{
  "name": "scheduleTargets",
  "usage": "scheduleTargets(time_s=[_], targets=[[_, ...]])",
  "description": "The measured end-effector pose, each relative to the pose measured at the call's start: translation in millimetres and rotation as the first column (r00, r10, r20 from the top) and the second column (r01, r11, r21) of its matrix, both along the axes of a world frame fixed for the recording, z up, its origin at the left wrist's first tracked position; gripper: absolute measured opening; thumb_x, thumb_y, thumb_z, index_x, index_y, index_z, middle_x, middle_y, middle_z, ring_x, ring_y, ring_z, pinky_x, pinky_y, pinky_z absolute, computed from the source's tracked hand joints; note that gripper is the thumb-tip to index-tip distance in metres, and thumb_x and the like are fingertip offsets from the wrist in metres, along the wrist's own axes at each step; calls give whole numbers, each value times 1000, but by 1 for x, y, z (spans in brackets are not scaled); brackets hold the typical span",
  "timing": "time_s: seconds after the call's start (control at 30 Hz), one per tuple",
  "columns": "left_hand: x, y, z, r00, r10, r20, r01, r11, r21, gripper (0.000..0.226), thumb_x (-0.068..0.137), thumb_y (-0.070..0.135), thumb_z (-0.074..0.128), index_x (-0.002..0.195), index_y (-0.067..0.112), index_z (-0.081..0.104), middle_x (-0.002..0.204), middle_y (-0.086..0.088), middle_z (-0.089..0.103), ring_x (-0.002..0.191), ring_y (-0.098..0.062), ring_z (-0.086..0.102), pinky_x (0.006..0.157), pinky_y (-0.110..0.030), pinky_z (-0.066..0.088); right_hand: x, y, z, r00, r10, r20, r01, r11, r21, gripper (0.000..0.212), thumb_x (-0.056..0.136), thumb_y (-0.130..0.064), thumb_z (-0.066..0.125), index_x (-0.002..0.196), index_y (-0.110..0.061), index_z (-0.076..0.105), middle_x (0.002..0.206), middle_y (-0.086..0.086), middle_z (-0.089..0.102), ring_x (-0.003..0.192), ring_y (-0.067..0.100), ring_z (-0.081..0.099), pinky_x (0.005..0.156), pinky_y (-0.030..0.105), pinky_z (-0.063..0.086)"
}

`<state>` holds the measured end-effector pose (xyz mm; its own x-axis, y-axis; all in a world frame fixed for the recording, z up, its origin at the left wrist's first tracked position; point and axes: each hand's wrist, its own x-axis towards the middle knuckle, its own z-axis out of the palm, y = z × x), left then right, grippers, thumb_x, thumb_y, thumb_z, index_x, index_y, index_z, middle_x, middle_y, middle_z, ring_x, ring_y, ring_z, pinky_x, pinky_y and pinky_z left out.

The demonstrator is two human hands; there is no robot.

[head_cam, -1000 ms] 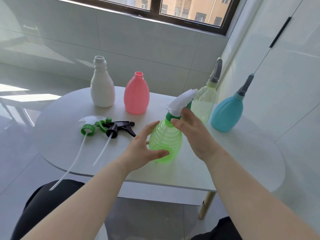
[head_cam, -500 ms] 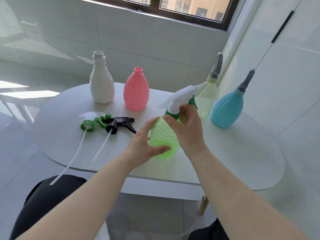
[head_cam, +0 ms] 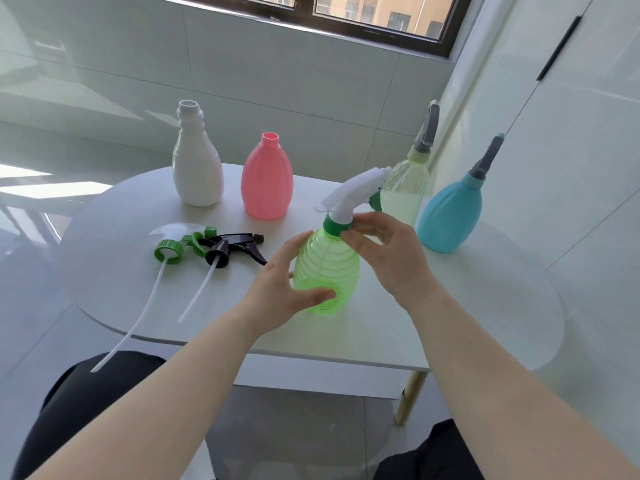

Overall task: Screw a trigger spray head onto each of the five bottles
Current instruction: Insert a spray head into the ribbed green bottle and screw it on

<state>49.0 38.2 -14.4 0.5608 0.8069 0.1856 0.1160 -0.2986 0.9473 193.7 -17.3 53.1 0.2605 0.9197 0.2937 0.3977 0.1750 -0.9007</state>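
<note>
White plastic bottle, neck open, far left of the worktop; no head fitted. Pink bottle beside it, likewise uncapped. In front of these, two loose trigger heads lying flat: green-collared head and black head, dip tubes trailing toward the near edge, presumably staged for those two bottles.

Left hand: grip wrapped around the belly of the green bottle, apparently bracing it upright against twisting. Right hand: fingertips pinched narrow on the green collar of the white trigger head, placed as if to turn it.

Pale clear bottle and blue bottle, far right, each topped with a grey head; judged complete.
</note>
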Motion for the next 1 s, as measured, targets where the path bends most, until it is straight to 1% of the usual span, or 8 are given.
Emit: scheduleTargets(time_s=[0.17, 0.3, 0.43, 0.57, 0.77, 0.9, 0.97, 1.0], targets=[[0, -2, 1, 1000, 8, 23, -8, 1000, -1, 78, 63, 12, 77, 124, 35, 34, 113, 19, 48, 110, 2, 43, 75, 6, 34, -7, 4, -7, 992, -122, -17, 122, 993, 5, 29, 70, -16, 71, 71, -26, 44, 78, -10, 55, 84, 11, 56, 77, 18, 44], [1, -2, 1, 1000, 8, 17, -8, 1000, 6, 80, 63, 13, 77, 128, 31, 35, 114, 20, 47, 109, 3, 42, 75, 7, 33, -14, 4, -5, 994, -89, 67, 90, 996, -16, 36, 75, -21, 67, 102, -28, 46, 92, -15, 52, 84, 5, 51, 77, 12, 42], [0, -1, 1, 1000, -4, 22, 4, 1000, 7, 77, 63, 13, 77, 124, 36, 35, 113, 23, 47, 104, 19, 42, 74, 7, 34, -16, 3, -1, 984, -17, 178, 33, 996, -85, 25, 83, -24, 56, 107, -20, 52, 102, -4, 55, 96, 13, 49, 93, 29, 37], [1, -1, -1, 1000, -1, 29, 1, 1000, 10, 76, 63, 12, 77, 119, 39, 34, 111, 27, 45, 100, 28, 38, 73, 7, 33, -12, 1, -3, 999, 23, 40, -21, 998, -54, 14, 85, -18, 54, 99, -21, 56, 91, -11, 59, 88, 0, 54, 77, 3, 38], [2, -1, -1, 1000, 17, 13, -17, 999, 36, 75, 62, 13, 78, 110, 50, 32, 109, 30, 44, 97, 31, 37, 72, 7, 33, -22, 11, -9, 987, -155, 49, 154, 988, 11, 29, 73, -20, 69, 90, -20, 46, 81, -21, 50, 78, -5, 50, 67, -8, 31], [2, -1, 0, 1000, 13, 15, -13, 999, 38, 74, 62, 11, 78, 103, 53, 33, 107, 30, 43, 96, 31, 36, 71, 8, 33, -26, 11, -12, 988, -154, -3, 154, 988, -21, 34, 74, -21, 68, 94, -19, 41, 94, -7, 51, 93, 11, 49, 74, 7, 34], [1, -1, 0, 1000, 8, 17, -8, 999, 36, 74, 63, 11, 77, 104, 52, 32, 108, 31, 42, 96, 32, 36, 70, 8, 33, -26, 8, -12, 994, -98, -41, 96, 994, -55, 34, 77, -21, 65, 100, -19, 40, 95, -11, 50, 97, 8, 48, 80, 15, 36], [1, -1, 0, 1000, 7, 17, -8, 999, 36, 74, 63, 11, 77, 106, 51, 32, 108, 31, 42, 96, 31, 36, 71, 8, 33, -26, 6, -12, 997, -58, -42, 55, 996, -66, 33, 79, -22, 62, 104, -19, 41, 93, -15, 49, 95, 3, 48, 78, 12, 37]])
